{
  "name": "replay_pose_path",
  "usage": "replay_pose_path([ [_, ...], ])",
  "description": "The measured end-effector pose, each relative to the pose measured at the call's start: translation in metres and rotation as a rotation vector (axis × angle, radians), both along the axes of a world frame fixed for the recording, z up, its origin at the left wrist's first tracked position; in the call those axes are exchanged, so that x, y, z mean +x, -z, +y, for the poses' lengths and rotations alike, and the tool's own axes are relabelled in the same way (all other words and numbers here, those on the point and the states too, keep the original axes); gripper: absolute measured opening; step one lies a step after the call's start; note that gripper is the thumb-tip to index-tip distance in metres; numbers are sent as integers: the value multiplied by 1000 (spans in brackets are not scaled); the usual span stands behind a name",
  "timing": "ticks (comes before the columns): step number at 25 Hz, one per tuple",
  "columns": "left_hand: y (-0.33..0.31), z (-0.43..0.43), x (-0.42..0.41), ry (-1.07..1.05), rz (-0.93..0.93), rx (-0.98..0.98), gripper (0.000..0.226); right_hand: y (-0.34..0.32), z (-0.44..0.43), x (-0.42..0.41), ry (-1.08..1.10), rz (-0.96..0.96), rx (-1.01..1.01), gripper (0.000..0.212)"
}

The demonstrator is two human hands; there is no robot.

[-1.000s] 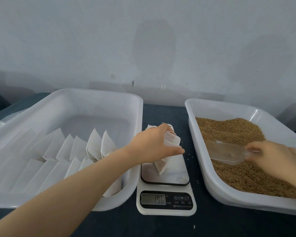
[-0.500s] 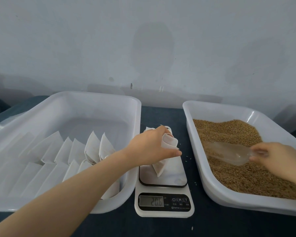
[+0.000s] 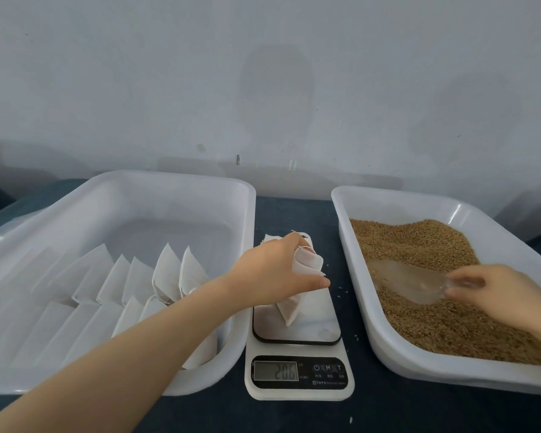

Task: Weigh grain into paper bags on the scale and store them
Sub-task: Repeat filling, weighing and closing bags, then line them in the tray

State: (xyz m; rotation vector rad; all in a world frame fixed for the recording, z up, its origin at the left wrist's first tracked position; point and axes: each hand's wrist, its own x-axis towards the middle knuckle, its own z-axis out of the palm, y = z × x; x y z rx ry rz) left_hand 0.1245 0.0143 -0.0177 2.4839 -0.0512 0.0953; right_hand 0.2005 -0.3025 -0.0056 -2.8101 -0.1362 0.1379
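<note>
The paper bag (image 3: 295, 307) stands on the plate of the scale (image 3: 300, 381), and the numbers look like 206. The left hand (image 3: 275, 273) is right on top of it. Its fingers and thumb curl round the rolled top of the bag and pinch it. The bag runs down from the fingers to the plate, leaning a little.

The white bin (image 3: 138, 179) with the other bags (image 3: 169, 273) sits just to the left of the scale, touching it or almost. The left hand is the near one, so I think the bag goes up and over that low wall next.

The right hand (image 3: 506, 295) is well apart from the bag. It holds the handle of the clear scoop (image 3: 413, 281), which lies in the grain (image 3: 434, 326) inside the grain bin (image 3: 419, 367).

All of it sits on a dark table (image 3: 297, 210) with a few loose grains, in front of a plain pale wall (image 3: 263, 73)
</note>
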Motion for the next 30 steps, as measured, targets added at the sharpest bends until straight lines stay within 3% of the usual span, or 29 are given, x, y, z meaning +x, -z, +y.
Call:
replay_pose_path([
  [7,1,1,1,3,-14,-25,54,-34,-2,-7,-39,-133,81,24],
  [15,3,2,1,10,-3,-54,59,-83,55,-20,-289,-210,107,37],
  [19,3,2,2,19,-12,-38,62,-94,77,-21,-374,-230,9,35],
  [24,3,2,3,33,-15,-55,60,-102,95,-21,-381,-417,-237,27],
  [30,4,2,4,35,-24,-66,58,-103,102,-19,-413,-454,-309,30],
])
